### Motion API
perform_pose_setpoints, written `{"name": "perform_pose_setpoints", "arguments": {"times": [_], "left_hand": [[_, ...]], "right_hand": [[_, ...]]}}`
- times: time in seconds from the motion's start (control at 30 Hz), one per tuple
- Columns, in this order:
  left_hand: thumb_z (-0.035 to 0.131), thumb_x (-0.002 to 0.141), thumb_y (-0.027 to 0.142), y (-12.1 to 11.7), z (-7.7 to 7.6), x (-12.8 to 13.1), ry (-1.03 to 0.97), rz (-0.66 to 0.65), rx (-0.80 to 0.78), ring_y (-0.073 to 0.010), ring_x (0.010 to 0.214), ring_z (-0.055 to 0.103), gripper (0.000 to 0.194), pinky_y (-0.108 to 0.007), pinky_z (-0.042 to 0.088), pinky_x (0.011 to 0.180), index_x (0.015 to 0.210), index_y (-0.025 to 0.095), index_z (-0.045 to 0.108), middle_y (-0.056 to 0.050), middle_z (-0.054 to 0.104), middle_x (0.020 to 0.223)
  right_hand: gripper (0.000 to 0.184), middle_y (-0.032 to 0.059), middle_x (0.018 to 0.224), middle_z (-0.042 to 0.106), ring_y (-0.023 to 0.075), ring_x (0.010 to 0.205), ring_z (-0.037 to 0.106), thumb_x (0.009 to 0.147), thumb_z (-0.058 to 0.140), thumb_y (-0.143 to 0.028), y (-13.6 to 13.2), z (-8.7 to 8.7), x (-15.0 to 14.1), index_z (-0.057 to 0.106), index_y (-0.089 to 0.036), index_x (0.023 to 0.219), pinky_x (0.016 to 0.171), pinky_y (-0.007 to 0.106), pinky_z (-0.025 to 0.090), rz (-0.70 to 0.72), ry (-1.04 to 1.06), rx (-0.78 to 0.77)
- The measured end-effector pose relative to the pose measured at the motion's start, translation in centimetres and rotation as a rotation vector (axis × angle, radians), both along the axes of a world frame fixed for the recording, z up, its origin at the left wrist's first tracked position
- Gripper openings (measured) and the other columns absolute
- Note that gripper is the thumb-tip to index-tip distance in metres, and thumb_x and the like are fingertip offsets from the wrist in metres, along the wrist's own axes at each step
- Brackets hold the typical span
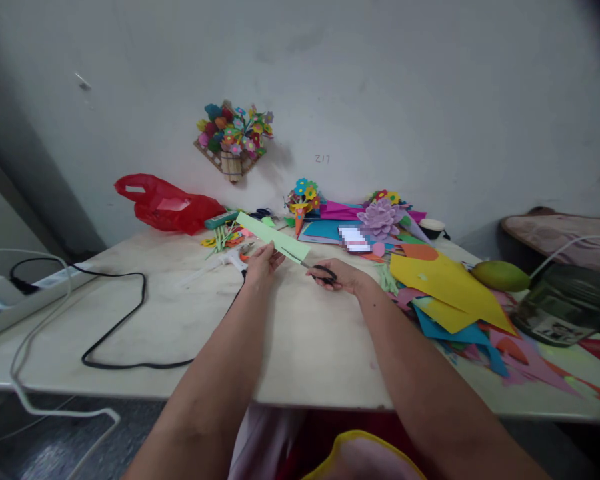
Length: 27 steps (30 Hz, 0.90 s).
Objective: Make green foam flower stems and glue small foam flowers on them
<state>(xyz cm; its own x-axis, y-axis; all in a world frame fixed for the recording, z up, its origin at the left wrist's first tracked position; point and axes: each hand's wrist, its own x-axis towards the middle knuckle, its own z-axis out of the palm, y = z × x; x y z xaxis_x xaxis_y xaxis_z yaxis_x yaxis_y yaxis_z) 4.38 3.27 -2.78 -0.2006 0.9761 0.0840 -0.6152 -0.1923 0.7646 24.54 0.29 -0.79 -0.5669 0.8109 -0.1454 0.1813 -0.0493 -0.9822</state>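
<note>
My left hand (264,263) pinches the lower edge of a long light-green paper strip (260,231), held up above the white table (310,347). In my right hand (341,275) is a pair of scissors (325,273) with black handles. Their blades reach left to the strip's right end and lie along it near its lower edge. Whether the blades have paper between them I cannot tell. Just left of my left hand lies a glue gun (233,259), partly hidden behind that hand.
At left are a red plastic bag (167,205), a power strip (30,293) and a black cord (143,297). Coloured sheets (440,287), a mango (501,275) and a jar (563,307) crowd the right. A phone (355,239) and paper flowers (304,193) stand behind.
</note>
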Motion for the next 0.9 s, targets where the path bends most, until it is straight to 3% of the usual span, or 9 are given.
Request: {"name": "perform_pose_setpoints", "arguments": {"times": [0.63,0.9], "left_hand": [[0.061,0.072,0.022,0.3,-0.1,-0.3,-0.017,0.047,-0.025,-0.0130,0.062,0.063,0.008,-0.027,0.051,0.064,0.076,0.015,0.057,-0.003,0.065,0.071],[0.064,0.069,0.022,0.0,0.0,-0.2,0.015,0.045,-0.046,-0.0134,0.062,0.063,0.012,-0.029,0.051,0.066,0.074,0.015,0.056,-0.004,0.065,0.070]], "right_hand": [[0.020,-0.0032,0.047,0.050,0.0030,0.032,0.036,0.073,0.055,-0.027,-0.4,0.2,0.2,0.060,-0.010,0.083,0.030,0.016,0.020,0.011,0.016,-0.032],[0.029,-0.0029,0.051,0.052,0.0027,0.033,0.039,0.072,0.057,-0.035,0.5,-0.8,0.7,0.060,-0.011,0.088,0.029,0.015,0.021,0.020,0.018,-0.012]]}}
